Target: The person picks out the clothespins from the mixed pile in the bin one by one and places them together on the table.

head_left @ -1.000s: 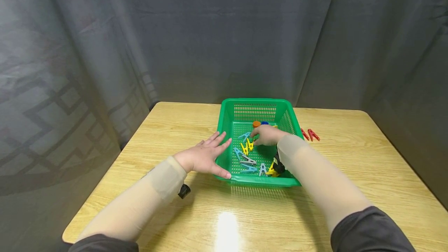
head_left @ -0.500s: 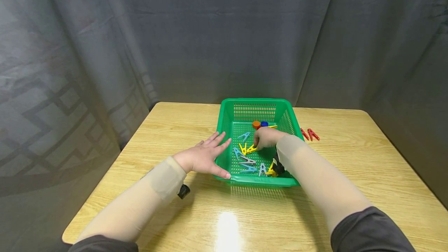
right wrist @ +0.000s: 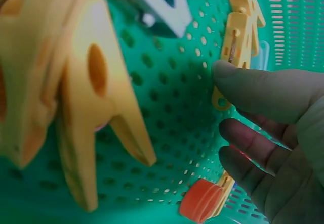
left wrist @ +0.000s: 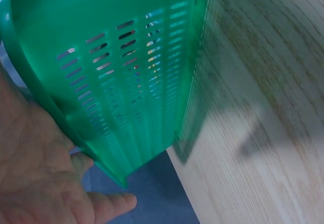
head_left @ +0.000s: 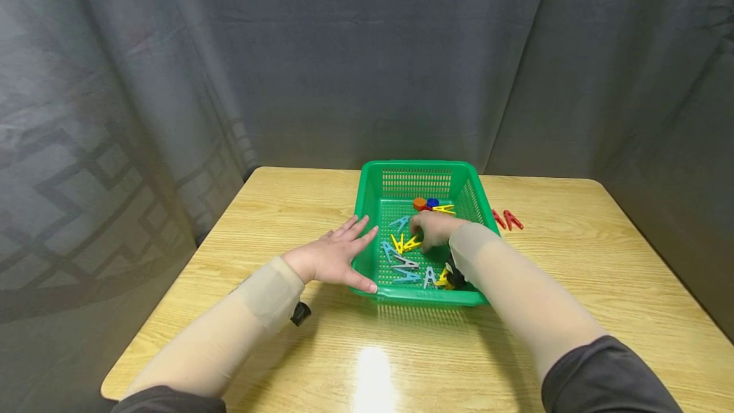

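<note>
A green slotted basket (head_left: 421, 298) stands on the wooden table. My left hand (head_left: 335, 257) lies flat with straight fingers against the basket's left wall (left wrist: 126, 82). Inside the basket my right hand (head_left: 434, 227) curls over a yellow clothespin (head_left: 410, 245). In the right wrist view its thumb sits on the end of that yellow clothespin (right wrist: 238, 42), with the other fingers (right wrist: 253, 148) curled just beside it. A second yellow clothespin (head_left: 397, 242) lies just to the left.
Several blue, grey and yellow clothespins (head_left: 404, 264) lie on the basket floor (right wrist: 172, 107). An orange cap (head_left: 420, 203) and a blue cap (head_left: 432, 202) sit at the back. Two red clothespins (head_left: 507, 220) lie on the table (head_left: 573, 253) right of the basket. Dark curtains surround the table.
My right hand has drawn back towards me and curled onto the yellow clothespin, which has turned on the basket floor. The left hand has not moved.
</note>
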Demonstrator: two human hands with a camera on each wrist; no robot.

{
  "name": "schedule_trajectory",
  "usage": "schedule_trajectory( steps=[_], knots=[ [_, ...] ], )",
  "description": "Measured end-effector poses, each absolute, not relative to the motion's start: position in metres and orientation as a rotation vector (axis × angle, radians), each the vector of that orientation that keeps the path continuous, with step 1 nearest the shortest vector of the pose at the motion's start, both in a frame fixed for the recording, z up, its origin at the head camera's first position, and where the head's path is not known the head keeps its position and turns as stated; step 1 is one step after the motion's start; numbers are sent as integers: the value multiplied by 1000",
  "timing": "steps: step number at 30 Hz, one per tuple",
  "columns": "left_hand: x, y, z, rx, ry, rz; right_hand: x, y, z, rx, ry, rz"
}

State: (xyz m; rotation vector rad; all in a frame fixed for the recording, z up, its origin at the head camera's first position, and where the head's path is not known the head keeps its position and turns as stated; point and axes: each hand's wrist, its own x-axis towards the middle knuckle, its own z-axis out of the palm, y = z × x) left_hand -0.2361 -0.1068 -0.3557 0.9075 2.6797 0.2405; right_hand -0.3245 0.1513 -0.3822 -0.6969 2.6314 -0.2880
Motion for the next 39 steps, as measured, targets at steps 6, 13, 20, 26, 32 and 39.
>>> schedule_trajectory(
  steps=[6,13,20,26,32,39],
  knots=[
    [-236,-107,-355,910,2667,252,-321,149,-382,-629,2621,-264],
    [-236,-107,-355,903,2668,244,-319,150,-379,-637,2624,-232],
    [-236,-108,-354,901,2665,256,-323,153,-377,-525,2641,-238],
    [-236,-108,-355,906,2667,264,-325,154,-373,-465,2674,-242],
    [-235,-108,-355,922,2670,272,-325,157,-367,-470,2703,-273],
    [-236,-107,-354,923,2667,271,-325,159,-360,-494,2726,-374]
  ],
)
